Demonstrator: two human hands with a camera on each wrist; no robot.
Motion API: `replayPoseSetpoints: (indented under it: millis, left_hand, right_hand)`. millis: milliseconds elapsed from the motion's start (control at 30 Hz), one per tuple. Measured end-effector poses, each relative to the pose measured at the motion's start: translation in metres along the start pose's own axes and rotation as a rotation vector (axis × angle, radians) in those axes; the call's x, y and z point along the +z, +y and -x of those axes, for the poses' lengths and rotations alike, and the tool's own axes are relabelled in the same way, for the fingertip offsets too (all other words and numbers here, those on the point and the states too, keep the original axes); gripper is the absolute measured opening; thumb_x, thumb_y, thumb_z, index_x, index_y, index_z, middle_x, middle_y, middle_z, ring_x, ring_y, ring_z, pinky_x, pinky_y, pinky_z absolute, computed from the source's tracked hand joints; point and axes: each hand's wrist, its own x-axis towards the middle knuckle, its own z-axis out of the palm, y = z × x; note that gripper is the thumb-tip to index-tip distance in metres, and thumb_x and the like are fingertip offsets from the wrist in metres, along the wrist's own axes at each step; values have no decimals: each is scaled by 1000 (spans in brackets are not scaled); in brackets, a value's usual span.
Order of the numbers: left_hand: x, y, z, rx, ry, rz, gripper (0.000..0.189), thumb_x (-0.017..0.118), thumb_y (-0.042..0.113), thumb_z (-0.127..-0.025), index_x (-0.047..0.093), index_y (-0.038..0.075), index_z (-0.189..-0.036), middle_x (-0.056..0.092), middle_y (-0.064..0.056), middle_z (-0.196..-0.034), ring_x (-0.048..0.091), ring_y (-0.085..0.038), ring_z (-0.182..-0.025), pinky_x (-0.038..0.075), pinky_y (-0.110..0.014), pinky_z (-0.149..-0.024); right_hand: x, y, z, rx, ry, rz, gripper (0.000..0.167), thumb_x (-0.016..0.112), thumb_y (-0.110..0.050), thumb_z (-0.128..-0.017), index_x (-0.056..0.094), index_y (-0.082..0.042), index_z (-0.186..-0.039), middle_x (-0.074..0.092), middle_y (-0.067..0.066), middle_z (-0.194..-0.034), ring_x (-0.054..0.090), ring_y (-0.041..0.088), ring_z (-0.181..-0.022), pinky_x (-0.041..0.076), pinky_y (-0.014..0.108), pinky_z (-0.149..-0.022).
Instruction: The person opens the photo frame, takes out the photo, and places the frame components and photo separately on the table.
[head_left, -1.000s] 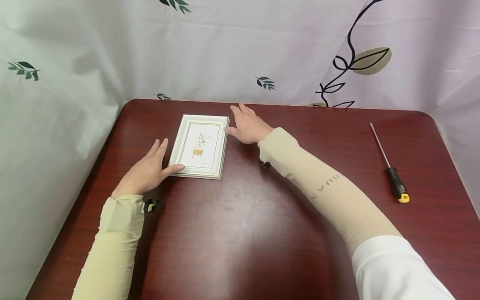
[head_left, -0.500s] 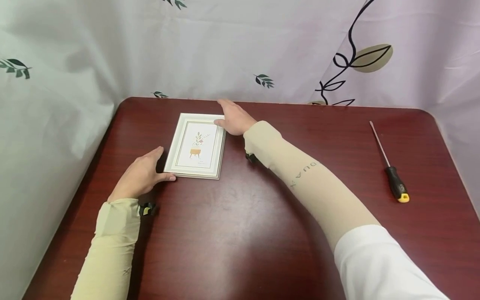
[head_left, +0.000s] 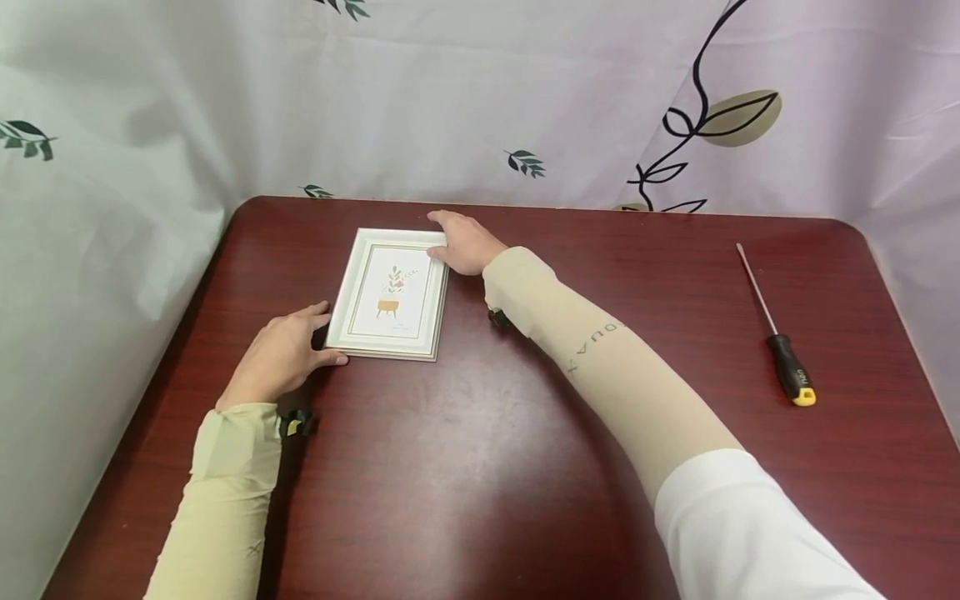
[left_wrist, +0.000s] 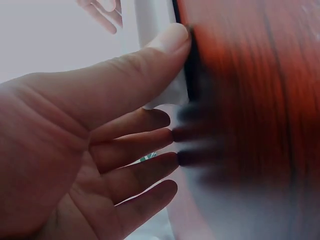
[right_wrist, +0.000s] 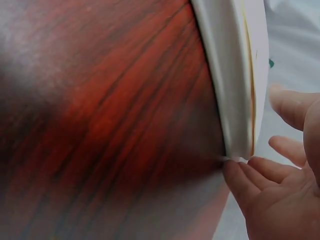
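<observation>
A white picture frame (head_left: 389,293) with a drawing of a potted plant lies flat on the table, face up. My left hand (head_left: 273,357) is at its near left corner. In the left wrist view, the thumb lies against the frame's edge (left_wrist: 152,22), while the extended fingers (left_wrist: 145,172) reach down beside the corner. At the far right corner is my right hand (head_left: 467,243), thumb over the border. Its fingertips (right_wrist: 237,172) touch the frame's corner (right_wrist: 232,120) in the right wrist view, and the thumb (right_wrist: 292,106) stands apart from them.
A screwdriver (head_left: 787,362) with a black and yellow handle lies on the right side of the dark red wooden table (head_left: 480,467). Behind the table's far edge hangs a pale curtain (head_left: 420,100) with leaf prints.
Both hands have come in to the frame's corners; the right hand moved left onto the far right corner. The left thumb slid off the frame's face to its near edge.
</observation>
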Motion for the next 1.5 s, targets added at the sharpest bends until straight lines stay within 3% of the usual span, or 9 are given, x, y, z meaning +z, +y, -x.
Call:
replayPoseSetpoints:
  millis: [300, 767, 1067, 1500]
  left_hand:
    - [1, 0, 1, -18, 4, 6, 62, 83, 23, -83, 61, -7, -132, 47, -32, -144, 51, -54, -124, 41, -63, -101]
    - [3, 1, 3, -36, 55, 22, 54, 85, 21, -80, 68, -6, -124, 51, -33, -139, 54, -55, -119, 44, -62, -97]
    - [3, 3, 5, -61, 45, 39, 51, 83, 22, -82, 69, -6, -122, 50, -33, -140, 50, -57, -123, 40, -64, -101]
    - [-2, 3, 7, -47, 37, 52, 55, 84, 25, -81, 68, -6, -123, 55, -29, -137, 51, -51, -126, 35, -63, -105]
  right_hand:
    - [4, 0, -2, -20, -6, 4, 62, 57, -24, -103, 32, -7, -157, 36, 8, -160, 33, 20, -147, 26, 29, -118]
    - [11, 6, -1, -10, 90, -47, 51, 59, -18, -102, 47, -2, -148, 53, 12, -147, 48, 21, -135, 36, 29, -112]
    - [14, 4, -2, 13, 105, -84, 52, 61, -16, -100, 47, -1, -148, 53, 12, -146, 49, 20, -133, 37, 28, -111]
    - [10, 0, 5, 21, 87, -124, 55, 63, -15, -98, 47, -2, -149, 51, 11, -149, 46, 20, -137, 36, 29, -112]
